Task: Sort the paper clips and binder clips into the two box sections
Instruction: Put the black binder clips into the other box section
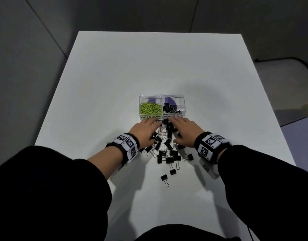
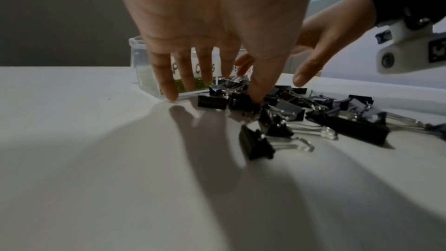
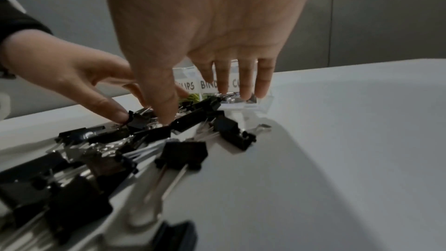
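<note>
A clear two-section box (image 1: pixel 184 108) stands mid-table, labelled PAPER CLIPS and BINDER CLIPS. Green paper clips (image 1: pixel 150 108) fill its left section; black binder clips (image 1: pixel 170 107) lie in the right one. A loose pile of black binder clips (image 1: pixel 165 146) spreads on the table in front of the box. My left hand (image 1: pixel 147 129) and right hand (image 1: pixel 181 127) flank the pile's far end, fingers straight and spread, tips near the box front. In the left wrist view my left hand's (image 2: pixel 217 45) thumb presses a binder clip (image 2: pixel 243 100). My right hand's (image 3: pixel 205 45) thumb touches the pile (image 3: pixel 169 136).
The white table (image 1: pixel 132 66) has bare room left, right and beyond the box. A few stray binder clips (image 1: pixel 164 178) lie nearer me. Grey floor surrounds the table, with a dark cable (image 1: pixel 288 60) at the far right.
</note>
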{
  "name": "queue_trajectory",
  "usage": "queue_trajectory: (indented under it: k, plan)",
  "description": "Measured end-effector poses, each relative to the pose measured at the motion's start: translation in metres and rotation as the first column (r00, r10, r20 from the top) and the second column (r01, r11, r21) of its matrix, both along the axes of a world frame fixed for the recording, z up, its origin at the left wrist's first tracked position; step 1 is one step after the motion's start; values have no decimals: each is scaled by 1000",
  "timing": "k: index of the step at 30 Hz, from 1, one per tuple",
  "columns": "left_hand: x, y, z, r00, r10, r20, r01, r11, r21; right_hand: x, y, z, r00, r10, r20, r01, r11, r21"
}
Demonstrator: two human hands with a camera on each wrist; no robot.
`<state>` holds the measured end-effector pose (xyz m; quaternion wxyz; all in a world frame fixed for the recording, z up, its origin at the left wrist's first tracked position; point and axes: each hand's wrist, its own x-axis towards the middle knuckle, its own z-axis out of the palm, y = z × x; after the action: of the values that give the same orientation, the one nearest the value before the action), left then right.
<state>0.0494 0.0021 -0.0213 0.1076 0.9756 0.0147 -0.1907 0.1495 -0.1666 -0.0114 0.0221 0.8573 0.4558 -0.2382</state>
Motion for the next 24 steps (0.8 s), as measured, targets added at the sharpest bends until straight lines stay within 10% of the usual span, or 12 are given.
queue_trajectory:
  k: [14, 24]
  plan:
    - [10, -4, 11, 962, -84, -260, 90, 996, 11, -9, -20, 3, 998, -21, -54, 5, 961, -275]
    - [14, -17, 3, 962, 96, -254, -139, 977, -159, -15, -8, -7, 978, -142, -150, 118, 981, -155]
